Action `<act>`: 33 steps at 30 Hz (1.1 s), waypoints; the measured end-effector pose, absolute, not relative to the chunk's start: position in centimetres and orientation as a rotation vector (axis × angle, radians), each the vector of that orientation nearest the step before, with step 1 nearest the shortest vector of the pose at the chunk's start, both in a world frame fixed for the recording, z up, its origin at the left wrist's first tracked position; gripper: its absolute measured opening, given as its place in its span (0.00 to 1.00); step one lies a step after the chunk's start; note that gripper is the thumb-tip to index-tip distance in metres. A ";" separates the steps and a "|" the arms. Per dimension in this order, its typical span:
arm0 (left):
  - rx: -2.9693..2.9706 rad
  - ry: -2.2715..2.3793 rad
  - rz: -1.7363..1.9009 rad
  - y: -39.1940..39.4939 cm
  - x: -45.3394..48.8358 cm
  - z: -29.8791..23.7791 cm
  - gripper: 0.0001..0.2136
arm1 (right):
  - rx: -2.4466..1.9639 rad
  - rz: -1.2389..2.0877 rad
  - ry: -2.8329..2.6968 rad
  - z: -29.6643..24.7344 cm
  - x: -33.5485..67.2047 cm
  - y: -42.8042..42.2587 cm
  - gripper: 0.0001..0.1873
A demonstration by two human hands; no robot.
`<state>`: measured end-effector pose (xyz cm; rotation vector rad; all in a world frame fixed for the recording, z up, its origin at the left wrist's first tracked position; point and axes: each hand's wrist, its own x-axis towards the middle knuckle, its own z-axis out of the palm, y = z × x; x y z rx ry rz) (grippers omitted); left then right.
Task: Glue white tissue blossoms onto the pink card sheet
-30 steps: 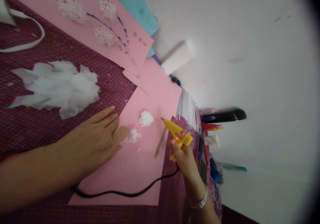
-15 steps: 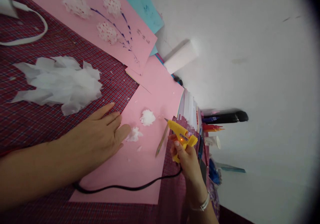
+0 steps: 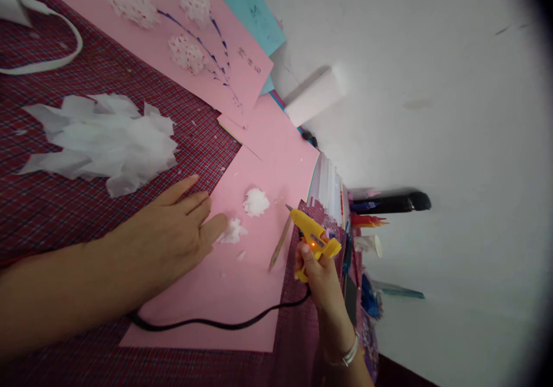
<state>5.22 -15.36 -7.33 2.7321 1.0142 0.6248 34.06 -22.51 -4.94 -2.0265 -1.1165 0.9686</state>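
My left hand [image 3: 173,237] lies flat, fingers stretched, on the left edge of a pink paper sheet [image 3: 233,295], fingertips touching a small white tissue tuft [image 3: 231,232]. A second white tuft [image 3: 256,201] sits on the sheet just beyond. My right hand [image 3: 318,274] is wrapped round the handle of a yellow glue gun [image 3: 311,236], its nozzle pointing left toward the sheet's right edge, its orange light lit. The gun's black cord [image 3: 216,322] runs across the sheet's near part. A thin wooden stick [image 3: 279,243] lies beside the nozzle.
A pile of white tissue pieces [image 3: 103,142] rests on the red checked cloth [image 3: 64,214]. A pink card with tissue flowers [image 3: 173,35] and a blue sheet [image 3: 254,12] lie farther off. A white block [image 3: 315,96], stacked papers [image 3: 328,185], pens [image 3: 367,221] and a black tool [image 3: 393,203] line the right side.
The glue gun and my right hand have shifted slightly right and down. My left hand stays flat on the sheet; the view has drifted a little.
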 end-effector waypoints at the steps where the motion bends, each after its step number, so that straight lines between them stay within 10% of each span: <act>1: 2.737 1.008 0.614 -15.4 5.2 -7.4 0.11 | -1.995 1.010 -1.145 -4.8 34.1 -22.5 0.19; 33: 2.883 1.027 0.443 -15.5 5.2 -8.2 0.23 | -1.967 1.013 -1.160 -5.5 34.2 -21.6 0.15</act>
